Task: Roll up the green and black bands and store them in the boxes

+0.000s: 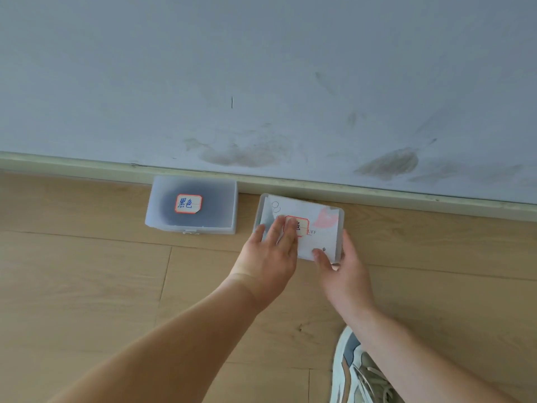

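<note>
Black-labelled box (218, 199) sits closed at eleven o'clock, a dark shape inside, while the right box (319, 228) at one o'clock has the left hand (270, 257) flat on top and the right hand (345, 271) pinching its near corner, so I'd press evenly to latch it.

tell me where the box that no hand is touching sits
In the head view the untouched box sits on the floor by the baseboard, left of centre, just left of the held box.

Red-edged sticker (188, 203) on left frosted plastic box (216, 196): 黑色
Half-hidden sticker (300, 226) on right frosted plastic box (322, 219): 色
Printed beside it: UFF
</note>
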A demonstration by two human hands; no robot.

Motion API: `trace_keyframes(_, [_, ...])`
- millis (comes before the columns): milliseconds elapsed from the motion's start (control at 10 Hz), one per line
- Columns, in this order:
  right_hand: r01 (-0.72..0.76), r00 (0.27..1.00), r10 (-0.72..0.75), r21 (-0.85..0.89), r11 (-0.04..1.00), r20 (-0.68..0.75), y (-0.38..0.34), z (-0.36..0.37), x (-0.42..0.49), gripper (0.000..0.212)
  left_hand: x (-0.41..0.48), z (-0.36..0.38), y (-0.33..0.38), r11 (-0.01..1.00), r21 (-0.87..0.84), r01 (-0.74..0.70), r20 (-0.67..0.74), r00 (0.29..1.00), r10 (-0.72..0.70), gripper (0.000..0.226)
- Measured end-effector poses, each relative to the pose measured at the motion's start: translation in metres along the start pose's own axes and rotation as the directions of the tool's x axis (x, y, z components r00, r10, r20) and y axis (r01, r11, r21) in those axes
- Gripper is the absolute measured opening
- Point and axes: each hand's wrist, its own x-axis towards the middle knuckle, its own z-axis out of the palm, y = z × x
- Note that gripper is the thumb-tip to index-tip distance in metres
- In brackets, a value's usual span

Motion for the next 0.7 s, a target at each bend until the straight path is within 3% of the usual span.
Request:
trace_keyframes(200, [-0.028,0.999,0.029,0.012,1.000,-0.027,-0.019,0.017,0.027,0.024,0.002,-0.024,-0.031,0.986,0.082,0.147,0.022,0.989,-0.149,0.064])
trace_keyframes(400, [0.011,1.000,-0.011,0.014,1.000,0.020,-0.020,0.026,0.027,0.024,-0.011,-0.003,-0.058,0.976,-0.163,0.143,-0.084,0.984,-0.158,0.057])
trace_keyframes(500, [0.028,0.998,-0.028,-0.005,1.000,0.061,-0.021,0.020,0.027,0.021,-0.013,-0.006,-0.061,0.966,-0.217,0.140,-0.054,0.986,-0.155,0.053])
trace_keyframes(600, [0.004,0.998,0.000,-0.060,0.998,0.068,-0.022,0.017,0.029,0.025,-0.010,-0.010,-0.059,0.955,-0.250,0.162,-0.020,0.985,-0.173,0.060])
trace_keyframes(700, [-0.070,0.996,0.063,-0.125,0.990,-0.060,-0.030,0.011,0.023,0.060,-0.021,-0.020,-0.069,0.949,-0.305,0.082,-0.021,0.995,-0.093,0.063])
